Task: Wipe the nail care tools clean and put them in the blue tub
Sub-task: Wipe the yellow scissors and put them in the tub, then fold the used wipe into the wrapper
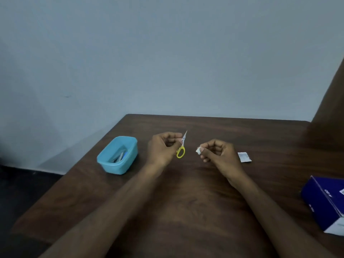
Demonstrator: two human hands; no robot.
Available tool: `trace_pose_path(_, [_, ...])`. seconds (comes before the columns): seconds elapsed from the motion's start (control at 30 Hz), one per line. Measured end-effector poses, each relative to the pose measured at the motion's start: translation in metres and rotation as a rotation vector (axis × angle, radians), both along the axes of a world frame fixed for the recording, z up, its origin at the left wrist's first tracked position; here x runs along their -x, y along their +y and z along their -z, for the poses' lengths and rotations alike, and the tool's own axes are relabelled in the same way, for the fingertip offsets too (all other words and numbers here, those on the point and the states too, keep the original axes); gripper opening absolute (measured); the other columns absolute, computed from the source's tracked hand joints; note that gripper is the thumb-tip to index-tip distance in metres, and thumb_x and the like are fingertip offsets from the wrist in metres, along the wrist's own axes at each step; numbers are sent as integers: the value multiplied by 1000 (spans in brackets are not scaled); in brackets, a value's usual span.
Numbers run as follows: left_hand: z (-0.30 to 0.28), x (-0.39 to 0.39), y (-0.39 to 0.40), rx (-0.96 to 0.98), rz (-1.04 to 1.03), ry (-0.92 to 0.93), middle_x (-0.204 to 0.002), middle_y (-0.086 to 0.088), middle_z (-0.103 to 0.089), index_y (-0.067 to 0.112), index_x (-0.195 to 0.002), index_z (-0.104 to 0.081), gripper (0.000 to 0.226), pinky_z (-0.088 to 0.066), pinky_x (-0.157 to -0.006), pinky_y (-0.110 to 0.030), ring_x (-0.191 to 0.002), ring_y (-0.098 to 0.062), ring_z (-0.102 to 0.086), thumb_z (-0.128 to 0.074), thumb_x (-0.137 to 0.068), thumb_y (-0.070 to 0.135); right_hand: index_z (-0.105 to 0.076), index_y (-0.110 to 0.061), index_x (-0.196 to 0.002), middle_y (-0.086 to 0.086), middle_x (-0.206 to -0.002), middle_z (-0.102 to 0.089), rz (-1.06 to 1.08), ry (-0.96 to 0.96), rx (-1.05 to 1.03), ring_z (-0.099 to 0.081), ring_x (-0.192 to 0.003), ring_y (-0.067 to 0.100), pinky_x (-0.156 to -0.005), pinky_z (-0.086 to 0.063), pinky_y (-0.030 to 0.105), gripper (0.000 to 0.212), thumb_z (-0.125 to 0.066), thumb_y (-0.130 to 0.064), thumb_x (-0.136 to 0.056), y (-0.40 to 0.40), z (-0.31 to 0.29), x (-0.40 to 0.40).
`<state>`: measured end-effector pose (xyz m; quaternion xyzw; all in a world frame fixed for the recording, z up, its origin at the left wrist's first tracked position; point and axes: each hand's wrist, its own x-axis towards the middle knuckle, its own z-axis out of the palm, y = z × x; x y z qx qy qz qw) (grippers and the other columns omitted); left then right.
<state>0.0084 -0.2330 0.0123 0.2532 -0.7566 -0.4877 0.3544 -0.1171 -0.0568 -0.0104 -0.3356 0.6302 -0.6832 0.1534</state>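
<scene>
Two hands work above the dark brown wooden table by a pale grey-blue wall. The left hand pinches small yellow-handled metal scissors, nearly upright, tips pointing up toward the wall. The right hand pinches a small white wipe pad. The light blue plastic tub stands left.

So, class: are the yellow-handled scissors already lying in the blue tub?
No, the left hand holds the scissors above the table, beside the blue tub.
</scene>
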Motion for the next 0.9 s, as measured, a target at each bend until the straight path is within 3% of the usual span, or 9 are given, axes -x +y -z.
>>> trace_pose_path(0.2, [-67,-87,-48,99,-192,-155,-79,3,-82,24,-92,-83,14,-60,-74,-20,-68,-2,-74,-88,-84,14,-77,-1,-95,8,-84,-81,-135,89,-54,-72,-68,14,-62,-60,23,4,-79,-3,-93,-4,-1,-19])
trace_pose_path(0.33, [-91,-124,-86,115,-290,-364,-81,0,-83,23,-91,-85,13,-64,-84,-28,-71,-8,-75,-91,-81,19,-77,-3,-93,11,-85,-81,-158,132,-65,-72,-68,16,-60,-60,25,2,-79,-3,-93,-6,3,-16])
trace_pose_path(0.5, [-91,-133,-103,131,-370,-515,-85,0,-83,19,-92,-86,15,-65,-87,-31,-81,-14,-79,-92,-78,21,-77,-5,-93,7,-77,-79,-132,148,-88,-71,-65,16,-58,-59,25,3,-78,-2,-93,-2,3,-12])
trace_pose_path(0.57, [-89,-128,-103,146,-397,-629,-88,6,-82,21,-90,-85,20,-61,-76,-28,-83,-13,-76,-92,-75,33,-78,-9,-94,9,-78,-79,-121,165,-106,-73,-67,20,-62,-61,31,3,-79,-6,-93,-1,4,-9])
trace_pose_path(0.67, [-82,-122,-102,138,-450,-787,-98,-3,-79,16,-92,-77,41,-48,-60,-26,-82,-17,-70,-89,-65,45,-79,-13,-93,10,-79,-79,-122,193,-124,-75,-69,25,-65,-61,37,3,-81,-10,-93,0,4,-8])
trace_pose_path(0.77, [-73,-117,-98,197,-490,-919,-105,-1,-71,17,-102,-64,46,-47,-67,-28,-93,-21,-67,-86,-71,44,-79,-11,-92,8,-75,-79,-98,201,-116,-72,-62,15,-58,-59,25,4,-80,-8,-93,4,1,-8])
trace_pose_path(0.9, [-64,-114,-97,258,-493,-1026,-104,3,-66,19,-113,-61,49,-50,-75,-29,-96,-19,-64,-87,-78,43,-80,-13,-92,6,-76,-79,-63,206,-124,-73,-64,16,-60,-60,30,5,-81,-8,-93,4,0,-5])
